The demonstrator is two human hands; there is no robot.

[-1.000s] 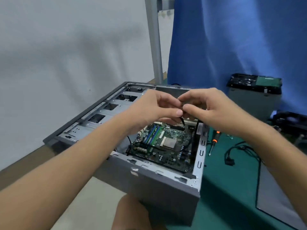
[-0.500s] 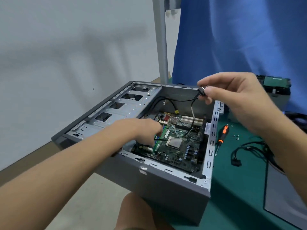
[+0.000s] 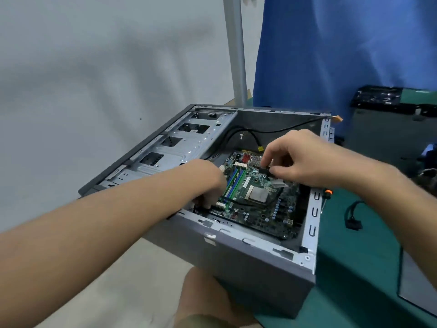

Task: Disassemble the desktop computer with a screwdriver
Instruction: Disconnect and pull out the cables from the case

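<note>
Your right hand (image 3: 307, 159) pinches a black connector (image 3: 266, 168) above the motherboard (image 3: 257, 197), left hand (image 3: 208, 183) reaches in at its edge, grip hidden, can't tell.

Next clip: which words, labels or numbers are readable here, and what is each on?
Nothing is legible.
Too small: the white label on the motherboard.
Blurred: the white print along the motherboard's near edge.
Blurred: the white sticker on the computer case.

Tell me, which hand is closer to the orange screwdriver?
Right. The right hand pinches a connector over the motherboard, just inside the case wall from the screwdriver; the left hand is at the board's opposite edge.
</note>
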